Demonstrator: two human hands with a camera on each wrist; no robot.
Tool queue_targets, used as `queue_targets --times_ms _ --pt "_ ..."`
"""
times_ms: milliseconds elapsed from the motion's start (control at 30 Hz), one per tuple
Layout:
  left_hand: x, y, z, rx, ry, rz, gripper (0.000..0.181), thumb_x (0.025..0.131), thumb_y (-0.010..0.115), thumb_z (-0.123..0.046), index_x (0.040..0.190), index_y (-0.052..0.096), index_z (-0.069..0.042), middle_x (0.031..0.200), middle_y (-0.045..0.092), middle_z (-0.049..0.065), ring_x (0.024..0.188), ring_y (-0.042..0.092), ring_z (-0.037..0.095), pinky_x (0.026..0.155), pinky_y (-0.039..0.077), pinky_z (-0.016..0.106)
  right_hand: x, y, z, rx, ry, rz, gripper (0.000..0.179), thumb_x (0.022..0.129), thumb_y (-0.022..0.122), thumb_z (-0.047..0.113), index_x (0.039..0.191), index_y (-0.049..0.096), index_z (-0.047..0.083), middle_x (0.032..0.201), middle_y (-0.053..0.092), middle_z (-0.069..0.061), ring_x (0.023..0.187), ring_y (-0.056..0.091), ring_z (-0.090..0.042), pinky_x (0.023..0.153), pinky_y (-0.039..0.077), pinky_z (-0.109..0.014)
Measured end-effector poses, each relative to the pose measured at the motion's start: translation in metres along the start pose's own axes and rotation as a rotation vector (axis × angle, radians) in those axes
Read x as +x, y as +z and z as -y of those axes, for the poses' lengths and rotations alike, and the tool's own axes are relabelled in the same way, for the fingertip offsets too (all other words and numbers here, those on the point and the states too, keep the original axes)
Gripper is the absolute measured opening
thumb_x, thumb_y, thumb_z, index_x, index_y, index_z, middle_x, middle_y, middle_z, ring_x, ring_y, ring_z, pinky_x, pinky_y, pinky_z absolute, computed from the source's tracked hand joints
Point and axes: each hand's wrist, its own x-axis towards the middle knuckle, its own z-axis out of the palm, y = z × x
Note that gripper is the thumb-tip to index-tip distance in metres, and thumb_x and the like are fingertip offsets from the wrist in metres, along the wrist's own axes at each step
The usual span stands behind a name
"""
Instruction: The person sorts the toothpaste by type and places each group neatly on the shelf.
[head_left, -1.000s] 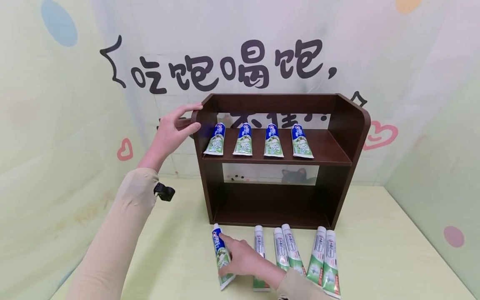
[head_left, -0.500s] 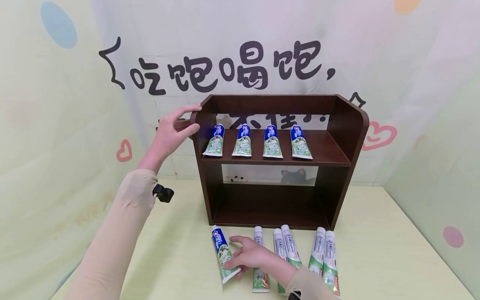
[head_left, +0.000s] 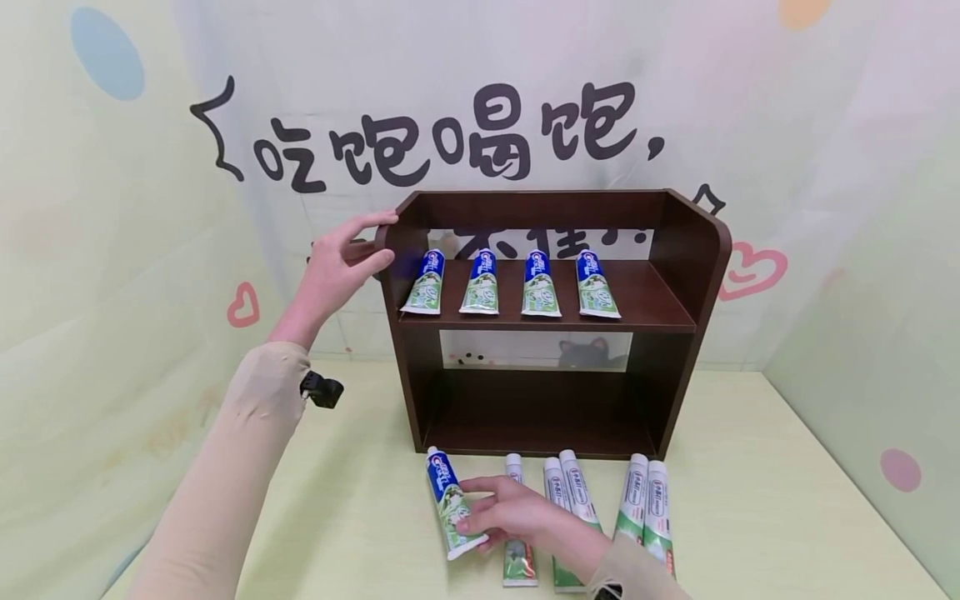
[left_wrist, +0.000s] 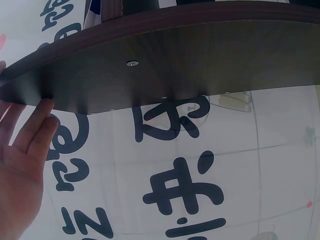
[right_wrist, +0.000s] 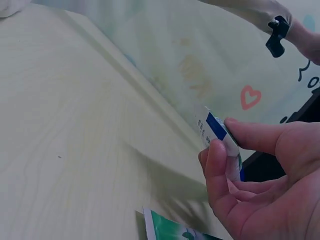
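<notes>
My right hand (head_left: pixel 517 517) pinches a blue, white and green toothpaste tube (head_left: pixel 447 500) near its flat lower end, with the cap pointing toward the shelf. In the right wrist view, thumb and fingers hold the flat end of this tube (right_wrist: pixel 215 131) over the table. My left hand (head_left: pixel 337 265) is at the upper left side of the dark brown two-level shelf (head_left: pixel 547 323), its fingers fairly straight and their tips on the side panel. The left wrist view shows fingertips (left_wrist: pixel 46 107) against the outer face of that panel (left_wrist: pixel 175 60). Several matching tubes (head_left: pixel 540 283) lie in a row on the upper level.
White and green toothpaste tubes lie on the table before the shelf: one (head_left: pixel 520 562) partly behind my right hand, a pair (head_left: pixel 577 492) in the middle and another pair (head_left: pixel 636 496) to the right. A printed cloth (head_left: pixel 840 167) hangs around the pale table (head_left: pixel 787 500).
My right hand has shifted its hold on the blue and green tube toward its lower right side, and the tube's flat end has moved slightly right and up. The left hand stays at the shelf.
</notes>
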Motion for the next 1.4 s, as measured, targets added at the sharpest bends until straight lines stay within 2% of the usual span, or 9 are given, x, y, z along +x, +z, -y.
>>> queue_targets --times_ms 100,300,400,733,1133,1400 --pt "0.000 0.000 -0.001 -0.002 0.000 0.002 0.043 0.094 0.063 -0.009 0.136 0.058 -0.007 0.150 0.052 0.009 0.119 0.064 0.038 0.084 0.050 0.010 -0.006 -0.003 0.003 0.006 0.000 -0.005 0.069 0.086 0.071 0.004 0.147 0.041 0.002 0.097 0.070 -0.008 0.079 0.069 -0.014 0.060 0.055 -0.021" --pt "0.000 0.000 0.000 -0.003 0.010 0.002 0.042 0.094 0.063 -0.007 0.136 0.058 -0.006 0.149 0.052 0.010 0.119 0.064 0.039 0.084 0.050 0.009 -0.018 -0.008 0.011 0.003 -0.006 -0.037 0.072 0.084 0.073 0.003 0.148 0.042 0.007 0.111 0.067 -0.013 0.090 0.070 -0.020 0.074 0.061 -0.030" --pt "0.000 0.000 0.001 -0.005 0.013 0.001 0.043 0.093 0.063 -0.007 0.136 0.057 -0.005 0.149 0.052 0.010 0.120 0.064 0.039 0.085 0.050 0.009 -0.025 -0.011 0.015 0.003 -0.025 -0.029 0.074 0.084 0.073 0.002 0.150 0.039 0.007 0.112 0.067 -0.013 0.093 0.070 -0.021 0.078 0.061 -0.032" --pt "0.001 0.000 0.002 0.000 0.019 0.004 0.043 0.094 0.063 -0.010 0.136 0.057 -0.007 0.150 0.051 0.009 0.120 0.064 0.039 0.086 0.050 0.010 -0.047 -0.020 0.028 -0.096 -0.061 -0.058 0.078 0.084 0.075 0.008 0.152 0.037 0.012 0.112 0.069 -0.009 0.095 0.070 -0.019 0.086 0.058 -0.032" --pt "0.003 0.000 0.004 0.001 0.008 0.004 0.043 0.094 0.063 -0.011 0.137 0.057 -0.008 0.151 0.051 0.008 0.120 0.063 0.039 0.084 0.050 0.009 -0.073 -0.028 0.043 -0.200 -0.144 -0.117 0.078 0.083 0.079 0.013 0.150 0.039 0.011 0.104 0.072 -0.008 0.086 0.068 -0.017 0.087 0.058 -0.027" --pt "0.002 0.000 0.006 -0.017 0.013 0.006 0.043 0.095 0.062 -0.012 0.137 0.057 -0.007 0.150 0.051 0.008 0.120 0.063 0.041 0.083 0.051 0.010 -0.087 -0.034 0.054 -0.239 -0.208 -0.153 0.078 0.083 0.079 0.014 0.150 0.039 0.010 0.096 0.070 -0.007 0.078 0.065 -0.017 0.078 0.058 -0.022"
